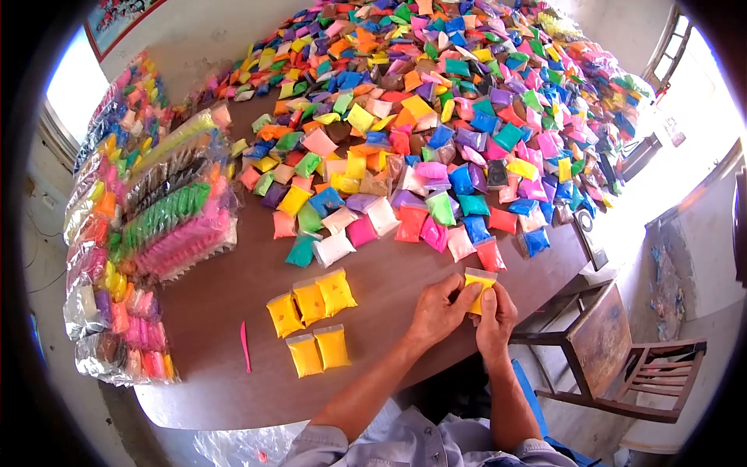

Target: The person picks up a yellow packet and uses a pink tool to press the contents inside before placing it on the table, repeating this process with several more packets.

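Note:
Between my two hands, over the table's front right edge, is a small clear bag of yellow clay-like filling (480,282). My left hand (443,311) pinches its left side with the thumb across the front. On the other side my right hand (496,321) grips the bag, thumb pressed on its face. To the left, several similar yellow bags (308,302) lie in two rows on the brown table (210,300). A pink plastic knife-shaped tool (246,346) rests farther left.
A large heap of small colourful bags (436,140) covers the table's far side. Stacked clear packs of coloured bags (167,210) line the left edge. A wooden chair (622,350) stands on the right, beside a dark round-holed object (589,233) at the table's edge.

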{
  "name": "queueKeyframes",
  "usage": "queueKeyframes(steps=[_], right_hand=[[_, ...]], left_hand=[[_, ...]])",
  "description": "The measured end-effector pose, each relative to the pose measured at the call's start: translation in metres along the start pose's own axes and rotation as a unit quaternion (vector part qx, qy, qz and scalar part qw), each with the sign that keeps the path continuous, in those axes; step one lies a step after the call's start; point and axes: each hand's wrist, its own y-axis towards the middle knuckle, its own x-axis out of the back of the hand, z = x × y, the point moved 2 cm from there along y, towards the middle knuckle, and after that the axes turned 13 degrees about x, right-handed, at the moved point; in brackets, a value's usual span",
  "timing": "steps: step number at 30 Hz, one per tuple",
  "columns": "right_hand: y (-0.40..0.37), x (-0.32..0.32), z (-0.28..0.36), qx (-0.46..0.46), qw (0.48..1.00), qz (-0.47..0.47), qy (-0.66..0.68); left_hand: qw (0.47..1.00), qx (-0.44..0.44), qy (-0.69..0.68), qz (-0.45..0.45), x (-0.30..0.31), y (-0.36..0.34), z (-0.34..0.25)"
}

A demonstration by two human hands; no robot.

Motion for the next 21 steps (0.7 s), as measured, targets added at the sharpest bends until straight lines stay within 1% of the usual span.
queueKeyframes(steps=[1, 3, 5, 9, 11, 16, 19, 21], right_hand=[[-0.001, 0.000, -0.002, -0.018, 1.000, -0.007, 0.007], [-0.001, 0.000, -0.005, -0.035, 0.999, -0.012, 0.014], [-0.001, -0.001, -0.006, -0.037, 0.998, -0.044, 0.001], [-0.002, 0.004, -0.007, -0.024, 0.999, -0.036, -0.008], [-0.003, 0.005, -0.011, 0.008, 0.997, -0.021, -0.076], [0.000, 0.001, 0.001, 0.013, 0.997, -0.005, -0.069], [0.000, 0.000, -0.001, 0.002, 0.998, -0.009, -0.060], [0.000, 0.000, -0.002, -0.008, 0.999, -0.015, -0.048]], left_hand=[[1.000, 0.000, 0.000, 0.000, 0.001, -0.001, -0.001], [0.998, -0.023, 0.062, -0.003, 0.003, -0.002, -0.005], [0.998, -0.023, 0.052, -0.006, 0.001, -0.002, -0.001], [0.999, -0.022, 0.020, -0.011, -0.003, -0.004, -0.004], [1.000, -0.014, 0.003, -0.010, -0.005, -0.002, 0.001], [1.000, 0.010, -0.020, -0.002, -0.001, 0.000, 0.001], [1.000, -0.003, -0.011, -0.011, 0.001, 0.000, 0.001], [0.999, -0.018, 0.027, -0.019, 0.002, 0.001, 0.002]])
